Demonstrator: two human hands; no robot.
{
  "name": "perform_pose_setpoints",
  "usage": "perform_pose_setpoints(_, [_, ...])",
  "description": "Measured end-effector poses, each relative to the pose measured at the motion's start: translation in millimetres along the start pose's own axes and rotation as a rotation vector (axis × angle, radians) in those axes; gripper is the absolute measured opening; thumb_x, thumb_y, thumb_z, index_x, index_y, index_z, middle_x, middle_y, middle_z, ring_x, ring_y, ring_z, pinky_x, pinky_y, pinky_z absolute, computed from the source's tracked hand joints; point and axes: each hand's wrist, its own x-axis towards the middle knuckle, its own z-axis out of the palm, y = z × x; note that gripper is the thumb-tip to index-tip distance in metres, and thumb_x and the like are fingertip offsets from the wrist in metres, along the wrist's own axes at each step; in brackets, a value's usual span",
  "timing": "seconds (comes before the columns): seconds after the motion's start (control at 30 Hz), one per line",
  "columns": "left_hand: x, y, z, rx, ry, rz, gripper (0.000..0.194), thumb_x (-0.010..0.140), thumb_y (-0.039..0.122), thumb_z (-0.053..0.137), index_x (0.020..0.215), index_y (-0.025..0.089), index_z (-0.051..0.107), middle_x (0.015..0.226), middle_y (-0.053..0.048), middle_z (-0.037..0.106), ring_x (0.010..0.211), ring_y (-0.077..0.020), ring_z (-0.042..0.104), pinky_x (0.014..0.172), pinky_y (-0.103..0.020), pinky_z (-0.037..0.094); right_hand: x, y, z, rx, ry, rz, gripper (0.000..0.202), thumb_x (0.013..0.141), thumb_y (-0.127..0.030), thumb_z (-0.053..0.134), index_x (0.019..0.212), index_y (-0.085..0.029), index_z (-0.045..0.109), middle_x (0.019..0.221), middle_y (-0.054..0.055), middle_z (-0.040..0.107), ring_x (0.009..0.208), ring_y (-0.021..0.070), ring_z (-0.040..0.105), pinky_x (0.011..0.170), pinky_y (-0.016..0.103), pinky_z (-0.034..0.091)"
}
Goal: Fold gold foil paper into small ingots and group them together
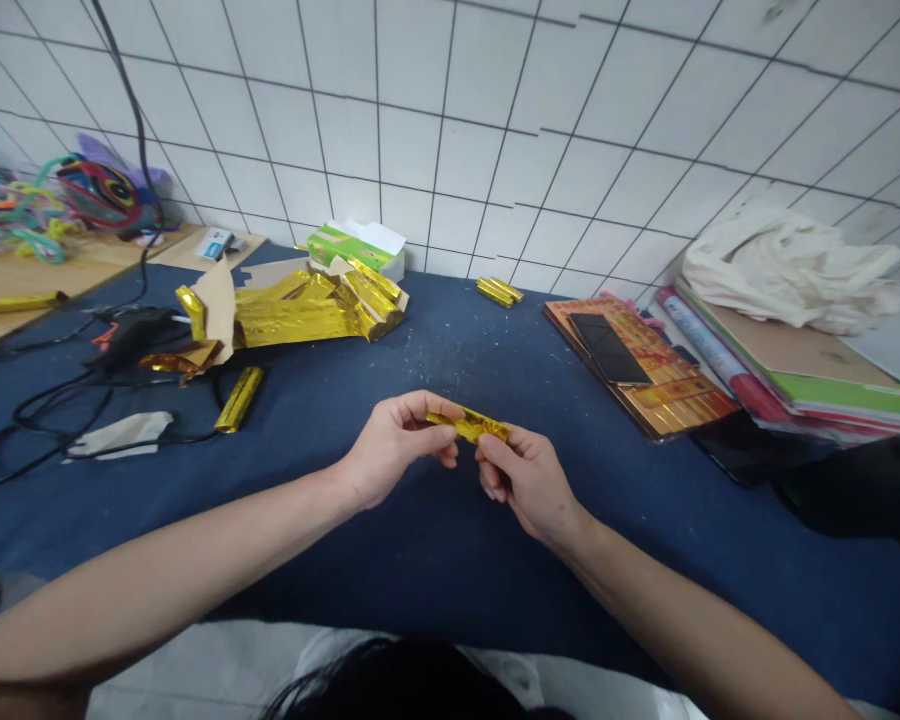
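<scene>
A short piece of shiny gold foil [468,424], seemingly rolled or folded, is held level above the dark blue cloth [420,530]. My left hand [401,440] pinches its left end between thumb and fingers. At the right end, my right hand [525,470] grips it the same way, thumb on top. Fingers cover both ends of the foil. Left of my hands, a gold foil roll [239,400] lies alone on the cloth. Beyond it is a heap of gold foil sheets and rolls [300,310] with brown paper.
Left are a black glue gun [131,335], its looping cable [26,415] and a white paper scrap [124,434]. A green box [352,245] and small gold rolls [499,291] lie near the tiled wall. A dark phone [609,348] rests on orange-gold packets [667,395] at right, beside stacked books [817,370].
</scene>
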Motion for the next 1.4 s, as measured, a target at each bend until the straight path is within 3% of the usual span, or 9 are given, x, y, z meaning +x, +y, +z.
perform_pose_setpoints(0.2, [0.1, -1.8, -0.1, 0.033, 0.021, 0.032, 0.019, 0.067, 0.019, 0.067, 0.079, 0.012, 0.055, 0.059, 0.003, 0.059, 0.048, -0.0073, 0.056, 0.050, -0.022, 0.049, -0.8, 3.2, 0.4, 0.008, -0.009, 0.010, 0.023, 0.076, -0.035, 0.059, 0.063, -0.016, 0.054, 0.039, -0.007, 0.046, 0.031, 0.0051, 0.036, 0.035, 0.020, 0.027])
perform_pose_setpoints(0.43, [1.3, 4.9, -2.3, 0.085, -0.046, 0.055, 0.046, 0.068, 0.013, 0.064, 0.110, 0.015, 0.046, 0.062, 0.006, 0.058, 0.049, -0.0078, 0.056, 0.049, -0.022, 0.049, -1.4, 1.3, -0.6, 0.070, -0.062, 0.052, 0.026, 0.076, -0.037, 0.058, 0.062, -0.016, 0.054, 0.038, -0.007, 0.044, 0.031, 0.0050, 0.034, 0.036, 0.021, 0.026])
perform_pose_setpoints(0.57, [6.2, 8.8, -8.3, 0.169, -0.116, -0.120, 0.022, 0.066, 0.014, 0.065, 0.087, 0.009, 0.058, 0.058, 0.003, 0.058, 0.045, -0.0063, 0.053, 0.046, -0.020, 0.047, -1.4, -0.7, -7.9, -0.122, -0.056, -0.046, 0.024, 0.077, -0.035, 0.059, 0.063, -0.016, 0.055, 0.042, -0.007, 0.045, 0.034, 0.0046, 0.035, 0.036, 0.020, 0.024])
perform_pose_setpoints(0.67, [7.9, 11.4, -11.6, 0.148, -0.136, -0.195, 0.012, 0.066, 0.014, 0.065, 0.070, 0.010, 0.055, 0.057, 0.001, 0.059, 0.041, -0.0050, 0.051, 0.041, -0.018, 0.044, -0.3, -3.4, -12.6, -0.180, -0.092, -0.080, 0.024, 0.078, -0.035, 0.058, 0.063, -0.016, 0.055, 0.043, -0.006, 0.046, 0.035, 0.0047, 0.036, 0.036, 0.020, 0.025])
perform_pose_setpoints(0.8, [9.1, 9.8, -13.4, -0.052, -0.140, -0.262, 0.012, 0.066, 0.009, 0.065, 0.070, 0.011, 0.055, 0.060, 0.000, 0.062, 0.042, -0.0047, 0.051, 0.041, -0.016, 0.043, 2.7, -2.9, -9.6, -0.040, -0.134, -0.020, 0.023, 0.079, -0.034, 0.058, 0.064, -0.016, 0.054, 0.040, -0.007, 0.045, 0.033, 0.0047, 0.035, 0.036, 0.020, 0.025])
perform_pose_setpoints(0.93, [11.5, 2.0, -10.2, -0.282, -0.012, -0.323, 0.004, 0.073, 0.005, 0.058, 0.074, 0.009, 0.059, 0.061, -0.001, 0.061, 0.049, -0.0053, 0.055, 0.049, -0.016, 0.046, 4.7, 5.2, 2.1, -0.016, 0.006, -0.063, 0.024, 0.079, -0.035, 0.058, 0.065, -0.016, 0.054, 0.042, -0.007, 0.047, 0.033, 0.0048, 0.037, 0.036, 0.020, 0.027])
perform_pose_setpoints(1.07, [11.8, -1.1, 2.7, -0.345, 0.054, -0.372, 0.015, 0.084, 0.010, 0.048, 0.074, 0.008, 0.060, 0.061, -0.004, 0.060, 0.054, -0.0078, 0.057, 0.052, -0.018, 0.047, 6.0, 11.6, 9.1, -0.105, 0.111, -0.183, 0.025, 0.079, -0.037, 0.057, 0.065, -0.017, 0.054, 0.047, -0.006, 0.050, 0.038, 0.0056, 0.042, 0.039, 0.020, 0.033])
perform_pose_setpoints(1.2, [15.5, 0.6, 17.3, -0.194, 0.144, -0.260, 0.020, 0.083, 0.010, 0.049, 0.064, 0.009, 0.055, 0.052, 0.000, 0.054, 0.045, -0.0051, 0.049, 0.046, -0.016, 0.039, 8.1, 13.0, 9.0, -0.143, 0.116, -0.197, 0.026, 0.080, -0.038, 0.056, 0.067, -0.016, 0.055, 0.050, -0.005, 0.052, 0.039, 0.0061, 0.043, 0.039, 0.021, 0.032])
perform_pose_setpoints(1.4, [27.2, -5.0, 18.8, 0.172, 0.193, 0.033, 0.022, 0.083, 0.020, 0.048, 0.062, 0.014, 0.047, 0.045, 0.006, 0.042, 0.038, -0.0041, 0.035, 0.041, -0.017, 0.027, 5.4, 8.0, 8.8, -0.269, -0.050, -0.121, 0.036, 0.082, -0.046, 0.048, 0.066, -0.015, 0.058, 0.047, -0.004, 0.050, 0.038, 0.0065, 0.040, 0.039, 0.021, 0.030])
